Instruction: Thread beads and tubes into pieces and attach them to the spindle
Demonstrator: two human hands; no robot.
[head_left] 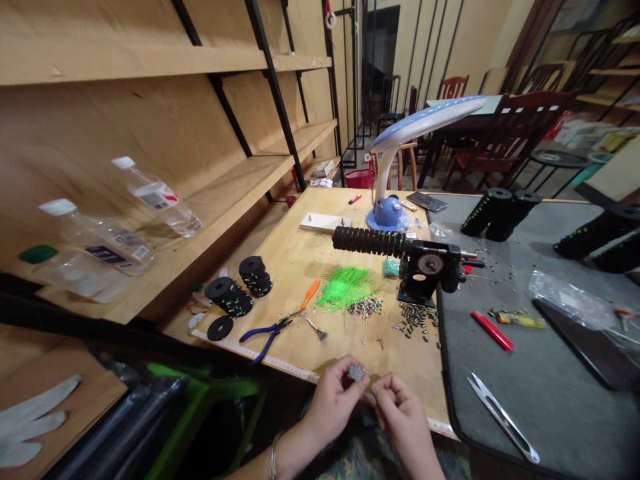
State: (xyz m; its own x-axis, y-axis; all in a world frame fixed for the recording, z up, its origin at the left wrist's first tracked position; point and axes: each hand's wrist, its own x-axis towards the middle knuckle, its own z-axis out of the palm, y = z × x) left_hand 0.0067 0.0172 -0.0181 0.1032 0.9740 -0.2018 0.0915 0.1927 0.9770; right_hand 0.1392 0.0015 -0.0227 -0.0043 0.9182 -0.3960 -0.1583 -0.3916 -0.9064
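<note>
I have the left hand (332,399) pinching a grey tuft (355,372), which might slip if that pinch slackens; what the right hand (401,408) grips, I cannot tell.

Left forearm (299,445) bare, thin silvery bangles (273,457); right forearm (419,448) unadorned; dark mottled clothing (363,450).

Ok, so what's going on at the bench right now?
A person is working bare-handed at the near edge of the wooden table. The left hand holds a small grey piece. The right hand is close beside it, fingers pinched; whether they grip anything is too small to tell. Beyond them lie blue-handled pliers, bright green strands and colourful beads.
</note>
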